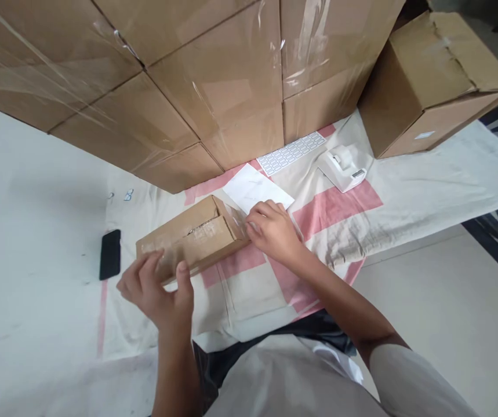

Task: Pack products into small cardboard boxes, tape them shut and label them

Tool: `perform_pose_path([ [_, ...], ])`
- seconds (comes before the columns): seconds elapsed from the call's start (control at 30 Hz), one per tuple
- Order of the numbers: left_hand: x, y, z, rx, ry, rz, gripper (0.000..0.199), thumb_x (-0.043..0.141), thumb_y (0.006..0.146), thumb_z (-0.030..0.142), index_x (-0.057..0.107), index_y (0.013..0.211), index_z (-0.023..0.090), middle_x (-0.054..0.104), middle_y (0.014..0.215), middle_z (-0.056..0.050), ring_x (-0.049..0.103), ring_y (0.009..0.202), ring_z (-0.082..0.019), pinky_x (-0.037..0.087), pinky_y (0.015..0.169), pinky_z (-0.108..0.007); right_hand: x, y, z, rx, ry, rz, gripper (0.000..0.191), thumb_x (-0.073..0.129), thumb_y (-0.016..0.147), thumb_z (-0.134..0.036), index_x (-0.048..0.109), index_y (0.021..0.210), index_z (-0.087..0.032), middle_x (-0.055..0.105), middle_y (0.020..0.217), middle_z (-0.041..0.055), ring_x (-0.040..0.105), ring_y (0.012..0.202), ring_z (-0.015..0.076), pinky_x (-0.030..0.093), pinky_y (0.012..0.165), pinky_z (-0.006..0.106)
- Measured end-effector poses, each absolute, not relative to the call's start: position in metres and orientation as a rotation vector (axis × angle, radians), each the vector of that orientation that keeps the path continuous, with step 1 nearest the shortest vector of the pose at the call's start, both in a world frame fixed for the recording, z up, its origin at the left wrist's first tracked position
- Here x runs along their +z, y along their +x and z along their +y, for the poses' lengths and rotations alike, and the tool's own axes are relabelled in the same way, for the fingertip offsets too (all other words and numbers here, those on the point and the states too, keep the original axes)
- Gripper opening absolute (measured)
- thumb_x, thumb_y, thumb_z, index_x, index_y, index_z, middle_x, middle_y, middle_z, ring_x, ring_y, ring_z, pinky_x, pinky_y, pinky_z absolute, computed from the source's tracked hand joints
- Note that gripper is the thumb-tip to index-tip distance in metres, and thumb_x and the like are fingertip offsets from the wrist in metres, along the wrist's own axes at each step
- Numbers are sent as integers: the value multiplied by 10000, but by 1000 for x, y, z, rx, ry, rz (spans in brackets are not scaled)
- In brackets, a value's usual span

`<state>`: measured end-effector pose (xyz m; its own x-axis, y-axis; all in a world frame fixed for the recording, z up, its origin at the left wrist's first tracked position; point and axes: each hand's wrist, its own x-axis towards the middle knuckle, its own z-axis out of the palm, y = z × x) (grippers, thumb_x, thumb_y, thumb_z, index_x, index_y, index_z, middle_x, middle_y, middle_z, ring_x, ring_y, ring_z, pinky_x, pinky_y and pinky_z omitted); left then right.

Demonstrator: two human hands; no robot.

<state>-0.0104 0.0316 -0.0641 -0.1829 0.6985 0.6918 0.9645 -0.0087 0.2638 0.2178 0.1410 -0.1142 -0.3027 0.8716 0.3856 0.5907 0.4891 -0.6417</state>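
"Brown cardboard: a long, closed box (194,238), its top flaps meeting in a ragged seam, lies before us on a pale cloth with pinkish-red bands (246,292). Where do we have our hands?"

"Taking the box as the centre of the dial, our bare left hand (156,295) is at seven o'clock, by the near left corner, thumb spread well apart from the curled fingers. We cannot tell how firmly, if at all, it presses on the cardboard."

"And at three o'clock?"

"Our bare right hand (273,230), fingers bent and gathered close together at the box's end, where glossy clear tape (233,220) shows. We cannot tell whether they pinch anything."

"What do we see around them?"

"At two o'clock, a plain white sheet of paper (251,188), just beyond our right hand; farther out, a white sheet printed with rows of blue-outlined labels (292,153). Toward three, a white plastic device (348,169). At nine, a black rectangular phone (110,255)."

"Behind it all?"

"Large brown cardboard cartons (242,98), stacked and taped, fill twelve o'clock. Out at two o'clock we have another large brown carton (405,87), with a small white label (425,135) on its side."
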Motion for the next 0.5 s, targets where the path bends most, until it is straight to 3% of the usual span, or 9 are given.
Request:
perform_pose_path([
  [0.07, -65, -37, 36, -841, -1783, -2061, 410, 608, 984, 417, 642, 1341, 218, 609, 1394, -184, 521, 1357, -405, 358, 1157, -649, -120, 209, 143, 627, -1272, -2010, 174, 554, 978, -129, 697, 903, -193, 721, 913, 55, 620, 855, 206, 395, 764, 334],
  [0.17, -69, -58, 40, -839, -1865, -2065, 445, 551, 1012, 407, 625, 1399, 201, 587, 1447, -195, 506, 1387, -394, 342, 1190, -606, -125, 199, 144, 655, -1370, -2043, 190, 537, 981, -117, 701, 912, -183, 725, 904, 55, 633, 826, 202, 369, 703, 326],
  [0.37, -75, -54, 39, -809, -1807, -2043, 463, 537, 1009, 429, 642, 1391, 189, 616, 1444, -178, 538, 1368, -371, 371, 1179, -552, -120, 190, 134, 527, -1250, -2326, 243, 510, 1011, -115, 744, 972, -166, 729, 905, 89, 635, 881, 243, 400, 762, 367],
  [0.5, -78, -58, 37, -820, -1860, -2013, 477, 519, 1010, 427, 632, 1401, 179, 577, 1478, -191, 504, 1412, -375, 361, 1202, -569, -115, 204, 120, 659, -1102, -2397, 329, 497, 986, -56, 715, 1226, -106, 728, 1041, 134, 643, 979, 264, 483, 859, 397],
])
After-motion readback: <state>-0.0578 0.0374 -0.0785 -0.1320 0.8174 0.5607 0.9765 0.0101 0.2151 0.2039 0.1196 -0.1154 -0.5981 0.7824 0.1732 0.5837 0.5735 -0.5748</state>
